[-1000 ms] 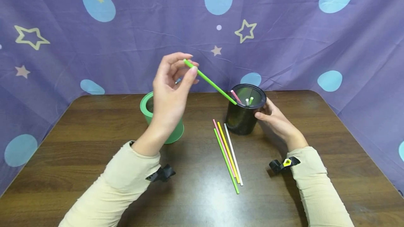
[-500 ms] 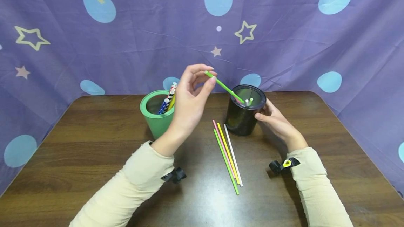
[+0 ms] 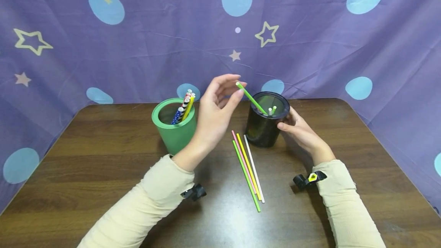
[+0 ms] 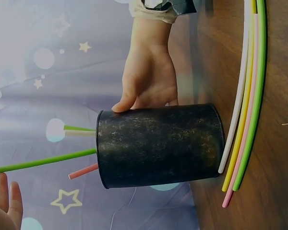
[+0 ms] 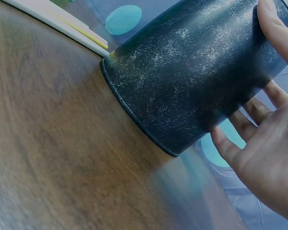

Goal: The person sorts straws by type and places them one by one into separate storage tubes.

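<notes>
My left hand (image 3: 217, 106) pinches the upper end of a thin green straw (image 3: 253, 100) between thumb and fingers. The straw slants down to the right, its lower end inside the mouth of a black pen holder (image 3: 263, 131). My right hand (image 3: 306, 133) grips that holder from its right side, thumb at the front, fingers behind, as the right wrist view (image 5: 266, 153) also shows. A white straw (image 3: 270, 111) and a short green end (image 3: 274, 109) stick up inside the holder. A pink straw (image 4: 84, 171) in it shows only in the left wrist view.
Green, pink, yellow and white straws (image 3: 253, 167) lie side by side on the brown wooden table (image 3: 103, 171), left of the black holder's base. A green cup (image 3: 175, 139) with several patterned pencils (image 3: 186, 106) stands at the left. Behind hangs a purple curtain (image 3: 193, 30).
My left hand has moved right and down from above the green cup, bringing the green straw's lower end from the black holder's rim into its mouth. My right hand and the holder stay put.
</notes>
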`<state>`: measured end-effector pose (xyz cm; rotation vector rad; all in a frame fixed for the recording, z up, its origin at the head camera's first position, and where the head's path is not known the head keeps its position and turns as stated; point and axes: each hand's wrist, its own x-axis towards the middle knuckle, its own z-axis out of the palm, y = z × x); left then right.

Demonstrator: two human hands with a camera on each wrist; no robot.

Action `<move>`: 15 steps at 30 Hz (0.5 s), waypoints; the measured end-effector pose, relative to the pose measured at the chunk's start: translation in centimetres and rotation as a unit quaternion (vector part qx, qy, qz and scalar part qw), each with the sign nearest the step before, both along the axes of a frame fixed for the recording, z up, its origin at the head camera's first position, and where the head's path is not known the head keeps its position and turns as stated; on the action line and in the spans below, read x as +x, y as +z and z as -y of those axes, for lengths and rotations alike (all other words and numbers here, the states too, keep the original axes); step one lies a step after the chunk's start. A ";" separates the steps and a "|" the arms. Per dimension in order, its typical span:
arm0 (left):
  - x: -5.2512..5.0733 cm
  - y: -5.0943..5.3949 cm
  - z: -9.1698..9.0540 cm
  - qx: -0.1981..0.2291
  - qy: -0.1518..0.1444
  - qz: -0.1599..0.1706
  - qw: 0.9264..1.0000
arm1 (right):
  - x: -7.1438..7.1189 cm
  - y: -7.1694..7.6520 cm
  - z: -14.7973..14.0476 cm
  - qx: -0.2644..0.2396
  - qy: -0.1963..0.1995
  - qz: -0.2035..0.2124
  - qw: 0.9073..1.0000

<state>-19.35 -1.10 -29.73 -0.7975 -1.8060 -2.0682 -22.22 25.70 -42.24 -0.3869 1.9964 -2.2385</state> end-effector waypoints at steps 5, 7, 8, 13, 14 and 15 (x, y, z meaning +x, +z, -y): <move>0.0 0.0 -0.1 -0.001 0.000 -0.002 1.000 | -0.1 -0.1 -0.1 -0.006 0.005 -0.008 1.000; 0.1 -0.1 0.0 -0.004 -0.001 -0.002 1.000 | -0.1 -0.1 -0.1 -0.008 0.006 -0.008 1.000; 0.1 -0.1 0.0 -0.006 -0.001 -0.001 1.000 | -0.1 -0.1 -0.1 -0.007 0.005 -0.007 1.000; 0.3 -0.4 0.1 -0.015 -0.002 0.010 1.000 | 0.0 -0.1 -0.1 -0.004 0.004 -0.004 1.000; 0.3 -0.5 0.1 -0.016 -0.002 0.013 1.000 | 0.0 -0.1 -0.1 -0.003 0.004 -0.004 1.000; 0.4 -0.6 0.2 -0.017 -0.003 0.017 1.000 | 0.0 -0.1 -0.1 -0.004 0.006 -0.006 1.000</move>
